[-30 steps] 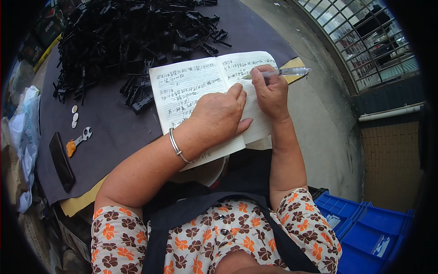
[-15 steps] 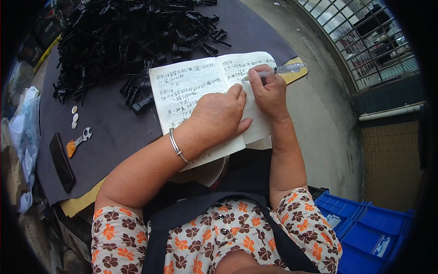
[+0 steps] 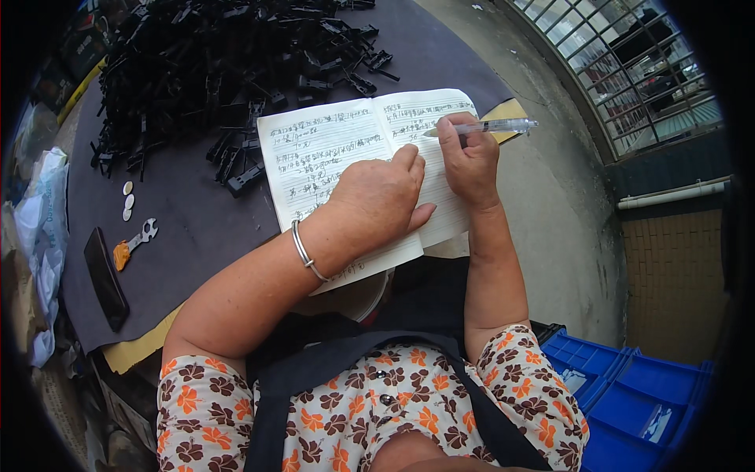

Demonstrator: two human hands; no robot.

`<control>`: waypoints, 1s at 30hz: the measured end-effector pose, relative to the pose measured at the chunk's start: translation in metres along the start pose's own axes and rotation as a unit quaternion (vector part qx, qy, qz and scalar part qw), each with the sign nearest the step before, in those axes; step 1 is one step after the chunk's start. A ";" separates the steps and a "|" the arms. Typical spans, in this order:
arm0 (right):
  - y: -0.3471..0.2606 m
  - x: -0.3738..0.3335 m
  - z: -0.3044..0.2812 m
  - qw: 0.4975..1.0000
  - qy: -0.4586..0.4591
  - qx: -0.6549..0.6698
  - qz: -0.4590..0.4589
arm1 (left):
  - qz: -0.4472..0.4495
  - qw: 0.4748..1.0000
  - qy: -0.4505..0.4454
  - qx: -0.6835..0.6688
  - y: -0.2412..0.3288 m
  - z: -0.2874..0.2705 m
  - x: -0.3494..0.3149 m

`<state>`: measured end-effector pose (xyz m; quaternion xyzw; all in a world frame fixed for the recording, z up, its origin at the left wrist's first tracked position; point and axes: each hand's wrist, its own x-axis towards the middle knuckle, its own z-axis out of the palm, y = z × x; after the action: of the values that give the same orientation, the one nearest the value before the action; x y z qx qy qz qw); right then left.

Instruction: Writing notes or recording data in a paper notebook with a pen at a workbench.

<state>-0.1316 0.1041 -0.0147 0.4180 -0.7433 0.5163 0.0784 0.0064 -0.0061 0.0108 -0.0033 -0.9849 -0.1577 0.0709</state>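
The left hand (image 3: 377, 197) lies flat, grip released, pinning the notebook (image 3: 330, 149) to the counter (image 3: 197, 228) so the right hand (image 3: 470, 161), grasping a pen (image 3: 487, 126), can write

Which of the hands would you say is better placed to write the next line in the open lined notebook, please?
The right hand, most likely: it already grips the clear plastic pen with its tip on the right-hand page. The left hand lies flat across the open lined notebook, pinning it to the dark table.
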 end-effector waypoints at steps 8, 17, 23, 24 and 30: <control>-0.003 0.000 0.001 0.999 -0.022 -0.026 0.013 | 0.037 0.998 0.060 0.003 -0.002 0.005 -0.002; -0.006 0.000 0.002 0.999 -0.021 -0.027 0.025 | 0.032 0.999 0.042 0.002 -0.003 0.003 -0.002; -0.004 0.000 0.000 1.000 -0.022 -0.008 0.019 | 0.038 0.998 0.056 0.007 -0.002 0.005 -0.002; -0.004 0.000 0.000 0.999 -0.019 -0.022 0.023 | 0.036 0.998 0.053 0.006 -0.003 0.005 -0.002; -0.005 0.001 0.001 0.999 -0.018 -0.035 0.020 | 0.030 0.999 0.040 0.002 -0.002 0.002 -0.001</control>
<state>-0.1284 0.1022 -0.0114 0.4095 -0.7707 0.4833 0.0692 0.0073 -0.0071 0.0078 -0.0262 -0.9811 -0.1535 0.1151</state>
